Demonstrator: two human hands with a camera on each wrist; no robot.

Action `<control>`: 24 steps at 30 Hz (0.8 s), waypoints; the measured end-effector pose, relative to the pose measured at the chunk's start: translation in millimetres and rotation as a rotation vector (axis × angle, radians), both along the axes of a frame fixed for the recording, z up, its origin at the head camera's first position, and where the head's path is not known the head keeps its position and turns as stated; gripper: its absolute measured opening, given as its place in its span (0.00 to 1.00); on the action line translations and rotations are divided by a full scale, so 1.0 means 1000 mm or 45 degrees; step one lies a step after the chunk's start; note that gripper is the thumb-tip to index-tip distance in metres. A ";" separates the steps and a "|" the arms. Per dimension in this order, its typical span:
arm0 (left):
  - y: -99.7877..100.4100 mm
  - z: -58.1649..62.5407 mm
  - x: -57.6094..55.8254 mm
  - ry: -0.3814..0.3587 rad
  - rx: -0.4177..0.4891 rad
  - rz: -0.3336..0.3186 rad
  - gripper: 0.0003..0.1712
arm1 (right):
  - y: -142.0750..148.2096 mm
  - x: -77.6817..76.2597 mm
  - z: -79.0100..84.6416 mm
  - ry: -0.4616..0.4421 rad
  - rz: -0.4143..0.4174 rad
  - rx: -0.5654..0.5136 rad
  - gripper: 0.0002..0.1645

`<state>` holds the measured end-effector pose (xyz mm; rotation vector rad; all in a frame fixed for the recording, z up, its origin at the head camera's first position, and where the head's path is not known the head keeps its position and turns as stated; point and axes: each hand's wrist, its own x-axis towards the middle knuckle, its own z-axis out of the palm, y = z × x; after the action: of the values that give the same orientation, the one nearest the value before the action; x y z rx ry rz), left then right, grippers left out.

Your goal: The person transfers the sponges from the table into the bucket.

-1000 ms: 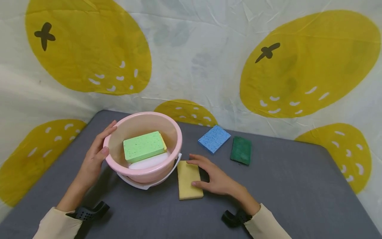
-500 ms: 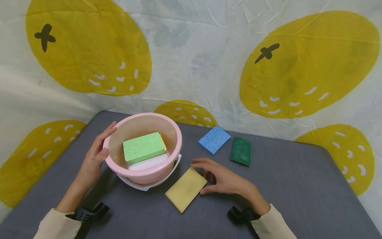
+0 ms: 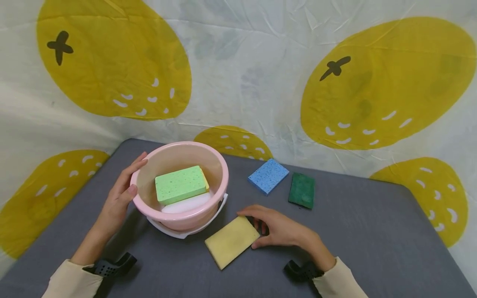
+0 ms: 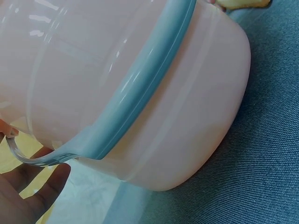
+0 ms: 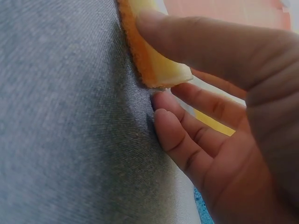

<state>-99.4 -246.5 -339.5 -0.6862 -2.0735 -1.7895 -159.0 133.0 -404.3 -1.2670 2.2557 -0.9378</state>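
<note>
A pink bucket [image 3: 180, 149] with a white handle [image 3: 183, 235] stands on the left part of the table. My left hand [image 3: 117, 198] holds its rim from the left side, fingertips at the edge. Inside the bucket lie a light green sponge [image 3: 180, 185], a yellow piece [image 3: 204, 181] mostly hidden behind it and a white item [image 3: 186, 203]. Right of the bucket, my right hand [image 3: 277, 227] pinches the near-right end of a flat yellow sponge [image 3: 232, 242] between thumb and fingers. The right wrist view shows the thumb on the sponge's edge [image 5: 161, 65], close to the cloth.
A blue speckled sponge [image 3: 268, 176] and a dark green scouring pad [image 3: 302, 190] lie farther back, right of the bucket. The table [image 3: 372, 231] is covered in grey cloth. Behind it hangs a white curtain [image 3: 246, 62] with large yellow fruit prints.
The yellow sponge has turned from upright to slanted and slid toward the near side. My right hand has moved slightly right and nearer with it. The left hand stays at the bucket.
</note>
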 end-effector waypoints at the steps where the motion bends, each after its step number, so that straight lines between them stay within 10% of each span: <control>1: 0.000 0.000 0.000 0.000 0.001 -0.001 0.27 | 0.000 0.000 0.000 -0.003 -0.002 0.001 0.42; 24: 0.001 0.000 -0.001 0.020 0.009 -0.017 0.27 | -0.002 -0.001 -0.006 -0.025 0.069 -0.182 0.39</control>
<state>-100.2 -245.8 -339.2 -0.7117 -2.0566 -1.7922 -160.3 131.1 -410.7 -1.3655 2.1606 -1.1038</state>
